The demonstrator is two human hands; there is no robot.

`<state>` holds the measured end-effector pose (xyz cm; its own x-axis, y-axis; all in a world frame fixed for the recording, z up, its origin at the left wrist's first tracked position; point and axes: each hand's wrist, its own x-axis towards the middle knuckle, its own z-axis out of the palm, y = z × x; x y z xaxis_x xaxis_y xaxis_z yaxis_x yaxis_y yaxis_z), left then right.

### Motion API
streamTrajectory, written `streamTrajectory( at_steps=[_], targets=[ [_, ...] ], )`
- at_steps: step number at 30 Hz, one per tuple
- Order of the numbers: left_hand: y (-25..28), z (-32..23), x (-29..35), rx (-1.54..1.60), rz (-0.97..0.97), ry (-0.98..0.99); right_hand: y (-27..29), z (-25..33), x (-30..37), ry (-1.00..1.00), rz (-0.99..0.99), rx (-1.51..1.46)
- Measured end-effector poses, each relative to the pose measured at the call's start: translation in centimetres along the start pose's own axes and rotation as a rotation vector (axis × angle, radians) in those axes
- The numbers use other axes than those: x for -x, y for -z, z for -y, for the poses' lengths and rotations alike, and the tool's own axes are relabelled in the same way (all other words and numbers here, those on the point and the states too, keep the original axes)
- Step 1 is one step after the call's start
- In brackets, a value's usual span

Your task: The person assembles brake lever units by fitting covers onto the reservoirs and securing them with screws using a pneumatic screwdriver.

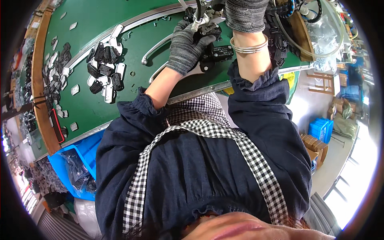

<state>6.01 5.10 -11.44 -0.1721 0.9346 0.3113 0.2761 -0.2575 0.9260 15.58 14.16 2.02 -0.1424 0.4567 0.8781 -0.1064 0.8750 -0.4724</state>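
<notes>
My left hand [188, 47], in a grey striped knit glove, is closed around a black housing [212, 32] beneath a metal machine head [200, 18]. A silver lever [158, 49] with a ball tip reaches out to the left from under this hand. Just nearer to me lies another black housing [222, 52] with white print, and a second silver lever [196, 71] passes under my left wrist. My right hand [247, 15], gloved alike, is raised beside the machine head at the top edge. Its fingers are out of sight.
A heap of small black and white-grey caps [106, 68] lies left on the green table, a larger spread [56, 76] beyond it. A small ring [132, 73] and several screws [156, 24] lie nearby. Black parts [278, 48] crowd the right. A blue crate [82, 190] stands below left.
</notes>
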Motion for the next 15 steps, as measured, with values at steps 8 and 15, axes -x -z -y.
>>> streamTrajectory(
  at_steps=[8, 15],
  targets=[
    [0.1, -0.2, -0.3, -0.077, 0.004, -0.025, -0.8, 0.6, -0.2, -0.303, -0.009, -0.287],
    [2.7, -3.3, 0.7, -0.398, 0.055, -0.005, 1.4, -2.1, -4.2, -0.351, -0.082, -0.394]
  ],
)
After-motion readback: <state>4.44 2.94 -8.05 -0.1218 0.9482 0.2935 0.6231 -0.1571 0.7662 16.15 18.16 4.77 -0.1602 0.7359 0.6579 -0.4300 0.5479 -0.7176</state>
